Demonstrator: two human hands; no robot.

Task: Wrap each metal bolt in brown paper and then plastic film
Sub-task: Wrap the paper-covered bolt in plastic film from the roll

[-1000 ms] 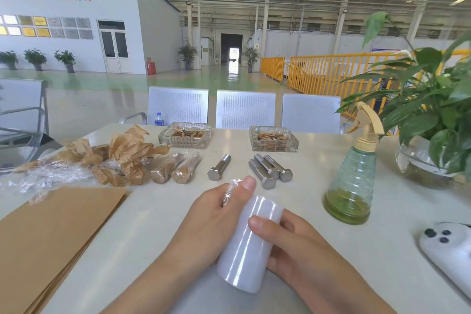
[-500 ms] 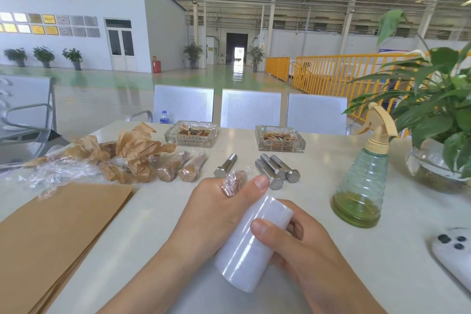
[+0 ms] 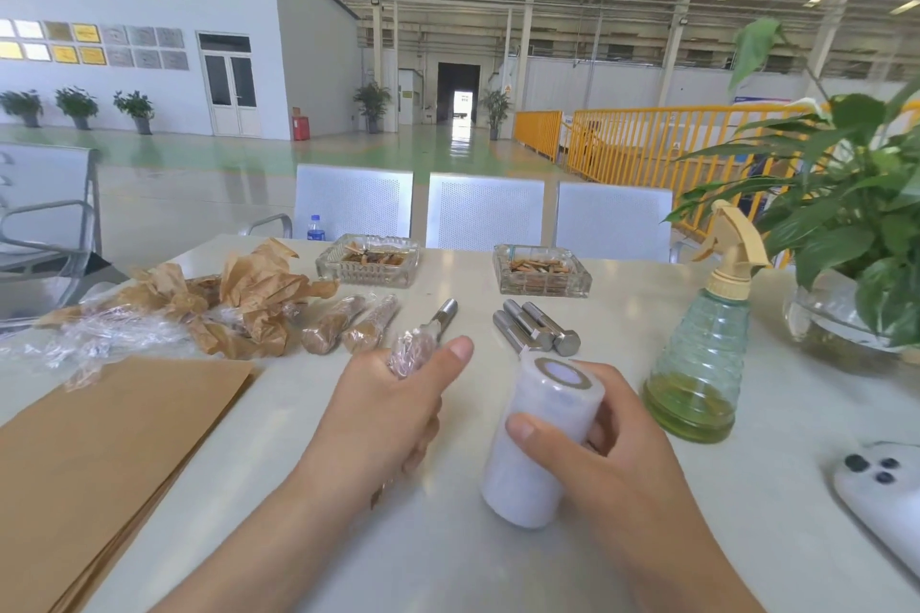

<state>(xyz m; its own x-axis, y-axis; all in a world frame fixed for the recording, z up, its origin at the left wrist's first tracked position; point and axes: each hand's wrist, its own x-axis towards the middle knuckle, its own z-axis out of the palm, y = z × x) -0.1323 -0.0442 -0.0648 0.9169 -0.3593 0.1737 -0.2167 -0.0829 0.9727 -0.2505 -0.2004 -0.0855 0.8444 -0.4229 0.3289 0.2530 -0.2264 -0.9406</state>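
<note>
My left hand [image 3: 386, 413] grips a bolt wrapped in brown paper and plastic film [image 3: 410, 353]; only its film-covered end shows above my fingers. My right hand [image 3: 592, 453] holds the white roll of plastic film [image 3: 537, 438], tilted, just right of the left hand and apart from it. Two wrapped bolts [image 3: 348, 329] lie side by side on the table beyond my left hand. One bare metal bolt [image 3: 440, 319] lies next to them, and three bare bolts [image 3: 535, 331] lie together further right. A stack of brown paper sheets [image 3: 109, 453] lies at the left.
Crumpled brown paper and film [image 3: 199, 309] are heaped at the far left. Two glass ashtrays [image 3: 368, 259] [image 3: 540, 269] stand at the back. A green spray bottle [image 3: 697, 363] and a potted plant [image 3: 846, 214] stand on the right, and a white phone [image 3: 881, 508] lies by the right edge.
My hands have come apart: the left hand lifted the wrapped bolt away to the left, while the right hand tilted the film roll more upright and moved it to the right.
</note>
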